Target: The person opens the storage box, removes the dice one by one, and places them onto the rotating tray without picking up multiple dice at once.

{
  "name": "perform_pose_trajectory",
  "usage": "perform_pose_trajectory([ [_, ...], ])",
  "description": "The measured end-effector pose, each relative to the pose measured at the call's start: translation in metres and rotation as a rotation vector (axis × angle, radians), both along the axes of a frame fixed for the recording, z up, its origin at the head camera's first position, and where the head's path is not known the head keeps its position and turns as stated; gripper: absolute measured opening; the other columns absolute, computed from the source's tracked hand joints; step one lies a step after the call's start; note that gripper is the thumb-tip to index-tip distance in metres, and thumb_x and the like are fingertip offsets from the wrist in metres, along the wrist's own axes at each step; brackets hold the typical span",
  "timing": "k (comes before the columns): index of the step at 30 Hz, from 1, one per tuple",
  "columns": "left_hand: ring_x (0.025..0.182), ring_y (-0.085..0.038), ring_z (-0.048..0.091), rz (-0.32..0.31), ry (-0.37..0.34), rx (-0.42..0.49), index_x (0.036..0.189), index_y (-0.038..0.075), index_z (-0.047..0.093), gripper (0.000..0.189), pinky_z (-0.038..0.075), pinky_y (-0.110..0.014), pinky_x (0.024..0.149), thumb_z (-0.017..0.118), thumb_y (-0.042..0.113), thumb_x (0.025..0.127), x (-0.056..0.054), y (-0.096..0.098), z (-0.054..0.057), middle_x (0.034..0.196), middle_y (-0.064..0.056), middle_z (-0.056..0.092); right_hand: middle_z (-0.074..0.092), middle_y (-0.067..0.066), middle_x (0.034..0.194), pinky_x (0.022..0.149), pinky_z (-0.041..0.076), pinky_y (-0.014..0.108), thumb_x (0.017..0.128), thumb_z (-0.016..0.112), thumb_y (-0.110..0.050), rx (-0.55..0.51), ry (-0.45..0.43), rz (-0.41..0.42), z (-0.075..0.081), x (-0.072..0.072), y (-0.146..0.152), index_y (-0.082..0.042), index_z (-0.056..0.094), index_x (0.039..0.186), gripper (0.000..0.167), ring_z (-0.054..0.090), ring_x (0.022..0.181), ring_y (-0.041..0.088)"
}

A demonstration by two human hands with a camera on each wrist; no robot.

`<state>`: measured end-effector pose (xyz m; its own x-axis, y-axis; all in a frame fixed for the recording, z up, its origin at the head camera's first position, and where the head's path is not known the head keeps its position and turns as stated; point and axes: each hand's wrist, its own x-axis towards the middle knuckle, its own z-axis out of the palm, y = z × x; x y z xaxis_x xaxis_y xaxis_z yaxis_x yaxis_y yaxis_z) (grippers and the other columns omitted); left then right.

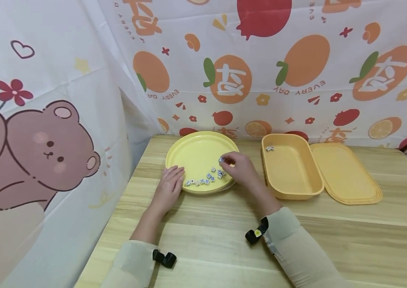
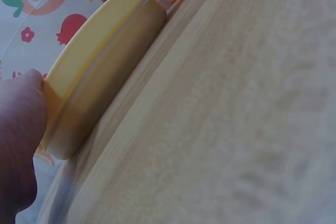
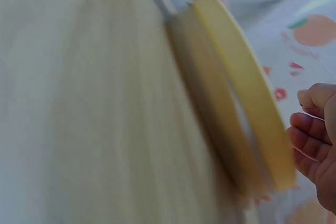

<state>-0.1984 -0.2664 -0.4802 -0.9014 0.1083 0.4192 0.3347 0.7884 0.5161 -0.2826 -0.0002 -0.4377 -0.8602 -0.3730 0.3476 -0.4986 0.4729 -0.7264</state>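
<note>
A round yellow tray [image 1: 192,150] stands at the back left of the table, with several white dice [image 1: 202,182] on its front part. My left hand [image 1: 169,186] rests on the tray's front-left rim, its fingers reaching over the edge. In the left wrist view, that hand [image 2: 21,114] lies against the tray's side [image 2: 100,77]. Over the tray's right side, my right hand [image 1: 239,168] pinches a white die [image 1: 221,159] between thumb and fingertips. The right wrist view shows this hand [image 3: 317,135] beside the rim with fingers curled; the die is hidden there.
Right of the tray stands an orange rectangular box [image 1: 291,172] with a few dice [image 1: 269,149] in its far left corner. Its flat orange lid [image 1: 349,174] lies against the box's right side. A printed cloth [image 1: 268,108] hangs along the table's back edge.
</note>
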Motion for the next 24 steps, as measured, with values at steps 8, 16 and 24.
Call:
perform_pose_trajectory([
  [8,0.138,-0.034,0.042,0.006,0.001,-0.008,0.127,-0.007,0.061,0.033,0.017,-0.059,0.121,0.048,0.013,0.102,0.0,0.0,0.001,0.138,-0.016,0.058,0.067,-0.001,0.089,0.074,0.056,0.026,0.089,0.072,-0.02,0.084,0.094,0.083,-0.017,0.009,-0.035,-0.01,0.075,0.104,0.018,0.062,0.084,0.011],
  [16,0.139,-0.032,0.041,-0.003,-0.002,-0.013,0.127,-0.006,0.061,0.034,0.017,-0.059,0.122,0.047,0.014,0.103,-0.001,0.001,0.0,0.139,-0.016,0.058,0.063,-0.001,0.099,0.081,0.055,0.029,0.089,0.074,-0.026,0.213,0.172,0.042,-0.025,0.011,-0.041,-0.015,0.076,0.109,0.023,0.058,0.096,0.015],
  [24,0.138,-0.035,0.042,-0.007,0.016,-0.019,0.126,-0.006,0.061,0.034,0.017,-0.062,0.12,0.048,0.013,0.102,-0.001,0.001,-0.001,0.138,-0.017,0.058,0.066,-0.001,0.102,0.081,0.056,0.033,0.089,0.074,-0.029,0.275,0.19,0.029,-0.026,0.015,-0.04,-0.015,0.074,0.115,0.029,0.06,0.101,0.018],
])
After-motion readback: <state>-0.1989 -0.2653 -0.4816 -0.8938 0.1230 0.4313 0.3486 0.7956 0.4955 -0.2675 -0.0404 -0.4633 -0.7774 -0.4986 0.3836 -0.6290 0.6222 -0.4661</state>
